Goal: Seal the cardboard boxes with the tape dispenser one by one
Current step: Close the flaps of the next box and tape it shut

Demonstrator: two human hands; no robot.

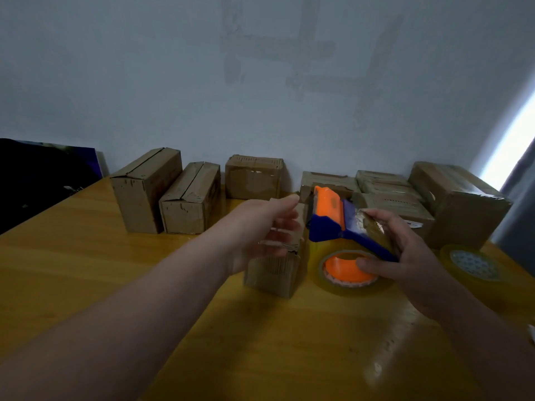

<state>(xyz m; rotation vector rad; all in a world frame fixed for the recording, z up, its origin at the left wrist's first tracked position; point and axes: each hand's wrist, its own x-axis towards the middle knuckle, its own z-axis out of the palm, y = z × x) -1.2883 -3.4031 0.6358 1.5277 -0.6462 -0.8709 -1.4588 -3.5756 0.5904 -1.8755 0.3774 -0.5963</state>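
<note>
A small cardboard box [275,273] stands on the wooden table [86,270] in the middle. My left hand [260,227] lies over its top with the fingers curled round the box's upper edge. Just to the right, my right hand [405,250] grips the blue and orange tape dispenser [333,218], fingers wrapped round its tape roll [347,270]. The dispenser's orange head sits against the box's upper right edge.
Two taller cardboard boxes [142,195] [188,201] stand at the back left, another [253,176] at the back middle, and several more [463,204] crowd the back right. A spare tape roll [474,264] lies at the right. A dark object [43,175] sits far left.
</note>
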